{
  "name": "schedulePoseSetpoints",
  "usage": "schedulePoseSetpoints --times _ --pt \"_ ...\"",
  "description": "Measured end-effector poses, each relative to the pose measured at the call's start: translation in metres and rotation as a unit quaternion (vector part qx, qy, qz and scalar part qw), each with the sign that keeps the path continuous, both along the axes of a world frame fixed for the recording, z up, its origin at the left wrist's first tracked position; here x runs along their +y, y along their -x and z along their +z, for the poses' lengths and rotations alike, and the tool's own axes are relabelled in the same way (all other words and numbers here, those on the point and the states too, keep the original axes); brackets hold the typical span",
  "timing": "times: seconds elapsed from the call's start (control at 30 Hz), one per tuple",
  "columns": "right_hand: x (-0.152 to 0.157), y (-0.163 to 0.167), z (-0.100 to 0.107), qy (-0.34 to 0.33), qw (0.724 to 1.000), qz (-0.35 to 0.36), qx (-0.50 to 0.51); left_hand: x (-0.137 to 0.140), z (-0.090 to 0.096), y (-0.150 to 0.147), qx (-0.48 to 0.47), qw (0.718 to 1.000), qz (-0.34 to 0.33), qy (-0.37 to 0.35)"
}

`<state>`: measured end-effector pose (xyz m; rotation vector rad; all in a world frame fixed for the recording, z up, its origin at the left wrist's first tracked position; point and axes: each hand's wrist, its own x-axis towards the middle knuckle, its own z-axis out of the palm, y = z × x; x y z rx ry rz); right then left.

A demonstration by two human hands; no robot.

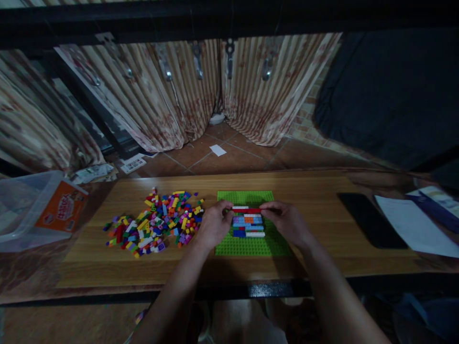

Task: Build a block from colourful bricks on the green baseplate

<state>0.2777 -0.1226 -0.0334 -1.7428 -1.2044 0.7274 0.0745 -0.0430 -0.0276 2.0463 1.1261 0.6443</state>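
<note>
Over a green studded baseplate (251, 248), my left hand (215, 222) and my right hand (287, 220) face each other. Between their fingertips runs a long red brick (249, 210), pinched at its left and right ends. A white brick (240, 208) lies along its far side, near my left fingertips. Closer to me, rows of joined bricks (247, 227) in blue, light blue, orange, red and white cover the middle of the baseplate. Whether the red brick is pressed onto the studs or held just above them, I cannot tell.
Left of the baseplate, a loose pile of small coloured bricks (158, 222) spreads over the wooden table (172, 272). A clear plastic bin (32, 205) with an orange label stands at the far left. To the right lie a black flat slab (371, 220) and white paper (416, 224).
</note>
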Motion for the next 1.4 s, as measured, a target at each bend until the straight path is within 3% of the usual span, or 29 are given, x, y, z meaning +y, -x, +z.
schedulePoseSetpoints --times 0.37,0.73,1.4 --pt "-0.001 -0.005 -0.002 -0.007 0.999 -0.022 -0.028 0.000 -0.001 0.000 0.003 1.000 -0.005 -0.002" --pt "-0.001 0.001 0.004 -0.009 0.999 -0.011 0.046 0.000 0.000 0.000 0.002 1.000 -0.010 0.007" --pt "-0.001 0.005 0.002 0.009 1.000 -0.003 -0.008 -0.002 0.006 0.001 0.004 1.000 -0.012 0.000"
